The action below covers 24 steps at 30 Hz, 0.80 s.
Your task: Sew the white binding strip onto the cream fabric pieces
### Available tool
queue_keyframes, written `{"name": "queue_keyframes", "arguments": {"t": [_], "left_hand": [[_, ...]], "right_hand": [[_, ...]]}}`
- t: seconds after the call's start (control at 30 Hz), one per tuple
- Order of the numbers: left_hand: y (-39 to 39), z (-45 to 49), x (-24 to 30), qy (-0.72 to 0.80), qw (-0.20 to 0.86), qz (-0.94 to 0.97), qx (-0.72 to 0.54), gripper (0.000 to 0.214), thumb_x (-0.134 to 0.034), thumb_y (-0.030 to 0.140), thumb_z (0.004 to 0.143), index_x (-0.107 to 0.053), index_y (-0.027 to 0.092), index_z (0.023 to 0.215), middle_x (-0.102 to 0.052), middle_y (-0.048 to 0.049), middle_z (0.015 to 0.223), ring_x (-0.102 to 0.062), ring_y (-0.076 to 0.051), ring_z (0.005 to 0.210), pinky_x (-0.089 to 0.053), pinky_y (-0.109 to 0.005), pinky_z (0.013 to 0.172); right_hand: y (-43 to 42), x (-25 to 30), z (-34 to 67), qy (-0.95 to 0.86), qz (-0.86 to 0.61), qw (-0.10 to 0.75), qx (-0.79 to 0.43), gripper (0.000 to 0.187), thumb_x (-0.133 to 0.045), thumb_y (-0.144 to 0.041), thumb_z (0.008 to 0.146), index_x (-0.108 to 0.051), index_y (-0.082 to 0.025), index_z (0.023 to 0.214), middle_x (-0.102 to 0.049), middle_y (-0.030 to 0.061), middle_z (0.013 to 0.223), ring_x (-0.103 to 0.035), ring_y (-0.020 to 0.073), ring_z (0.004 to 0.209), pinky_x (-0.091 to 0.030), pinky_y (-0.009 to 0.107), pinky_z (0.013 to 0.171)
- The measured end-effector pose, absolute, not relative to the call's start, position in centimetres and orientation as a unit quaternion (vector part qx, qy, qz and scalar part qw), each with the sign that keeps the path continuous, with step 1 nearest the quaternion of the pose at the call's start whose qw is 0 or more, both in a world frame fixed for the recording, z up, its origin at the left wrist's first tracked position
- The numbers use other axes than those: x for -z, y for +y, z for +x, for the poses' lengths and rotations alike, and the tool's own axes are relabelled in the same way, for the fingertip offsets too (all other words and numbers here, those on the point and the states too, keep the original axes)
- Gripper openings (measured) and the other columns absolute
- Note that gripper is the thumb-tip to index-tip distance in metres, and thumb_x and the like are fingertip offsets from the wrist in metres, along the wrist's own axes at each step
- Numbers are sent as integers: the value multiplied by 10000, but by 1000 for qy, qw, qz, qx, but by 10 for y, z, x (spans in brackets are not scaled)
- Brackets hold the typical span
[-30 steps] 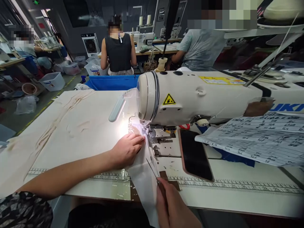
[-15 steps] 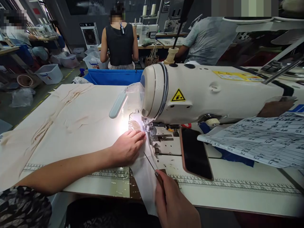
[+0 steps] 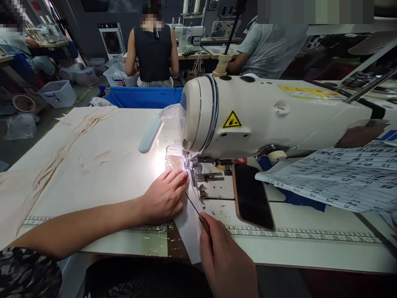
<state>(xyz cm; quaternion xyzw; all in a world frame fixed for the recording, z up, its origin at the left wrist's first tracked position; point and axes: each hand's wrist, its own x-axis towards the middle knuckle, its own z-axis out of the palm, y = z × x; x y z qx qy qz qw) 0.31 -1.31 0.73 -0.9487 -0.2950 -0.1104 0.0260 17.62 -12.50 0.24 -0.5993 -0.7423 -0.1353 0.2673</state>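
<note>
My left hand presses its bunched fingertips on a strip of thin white fabric, just in front of the presser foot of a sewing machine. The strip runs down from the foot and hangs over the table's front edge. My right hand is closed around the wooden handle of an awl. The awl's thin metal spike points up and left over the fabric, its tip close to my left fingers. The machine's lamp lights the needle area brightly.
A phone and handwritten sheets lie right of the needle. Left of it are a pale blue long tool and creased beige fabric. A blue cloth bin hangs behind the table. Other people sit farther back.
The white strip has slid a little toward the needle, and its hanging end is higher. The view has shifted slightly; both hands keep nearly the same pose.
</note>
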Motion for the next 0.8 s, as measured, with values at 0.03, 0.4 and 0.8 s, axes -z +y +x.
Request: {"name": "queue_keyframes", "arguments": {"t": [0.03, 0.4, 0.8], "left_hand": [[-14, 3, -7, -295, 29, -949, 111, 495, -420, 247, 933, -508, -15, 1344, -482, -223, 1418, -448, -354, 1309, -400, -511, 1103], [-18, 3, -9, -280, 17, -952, 125, 442, -395, 211, 926, -568, -14, 1264, -514, -231, 1388, -450, -350, 1309, -403, -549, 1094], [-6, 5, -10, -316, 19, -937, 147, 397, -431, 237, 897, -590, 38, 1202, -589, -188, 1189, -509, -321, 1124, -452, -512, 991]], "right_hand": [[-124, -3, 176, -743, -597, 268, 136, 324, -271, -235, 1024, -582, -155, 1070, -748, 52, 863, -738, 148, 699, -535, 207, 500], [-120, -1, 171, -745, -601, 264, 114, 301, -295, -213, 1019, -586, -164, 1074, -747, 44, 873, -731, 131, 708, -513, 187, 517], [-103, -1, 165, -742, -597, 284, 112, 325, -305, -211, 1004, -624, -157, 1018, -753, 57, 860, -716, 136, 657, -491, 198, 512]]}}
